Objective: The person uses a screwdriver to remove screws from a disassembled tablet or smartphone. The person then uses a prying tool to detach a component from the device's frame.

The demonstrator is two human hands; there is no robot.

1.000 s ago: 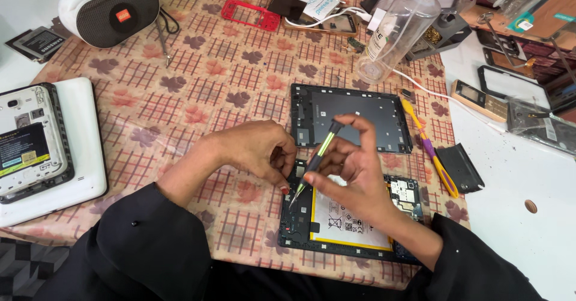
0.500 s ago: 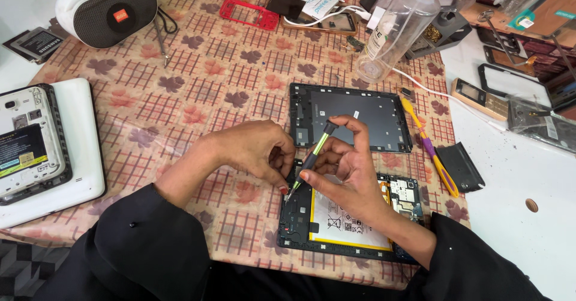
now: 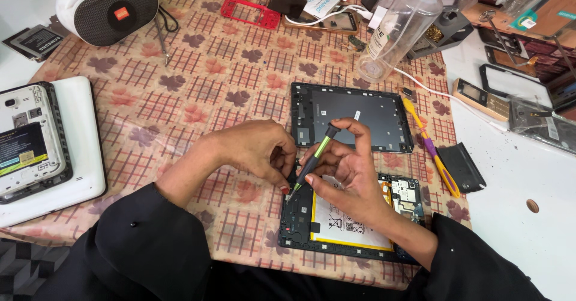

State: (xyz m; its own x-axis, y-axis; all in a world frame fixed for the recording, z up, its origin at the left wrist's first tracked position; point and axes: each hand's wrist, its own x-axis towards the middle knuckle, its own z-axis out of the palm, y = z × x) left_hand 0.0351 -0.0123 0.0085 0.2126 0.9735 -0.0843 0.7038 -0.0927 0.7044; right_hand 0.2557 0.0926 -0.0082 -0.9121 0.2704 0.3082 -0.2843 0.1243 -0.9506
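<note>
Screwdriver (image 3: 312,160) barely shifted | slants tip down-left, cap up-right | right hand (image 3: 351,169) fingers pinching it

The right hand (image 3: 348,172) covers the middle of the opened tablet (image 3: 351,226), and the screwdriver (image 3: 312,163) tip is too small to see, perhaps touching a screw. The left hand (image 3: 258,151) hides its own fingertips. The spray bottle (image 3: 399,28) is cut off at the top edge.
</note>
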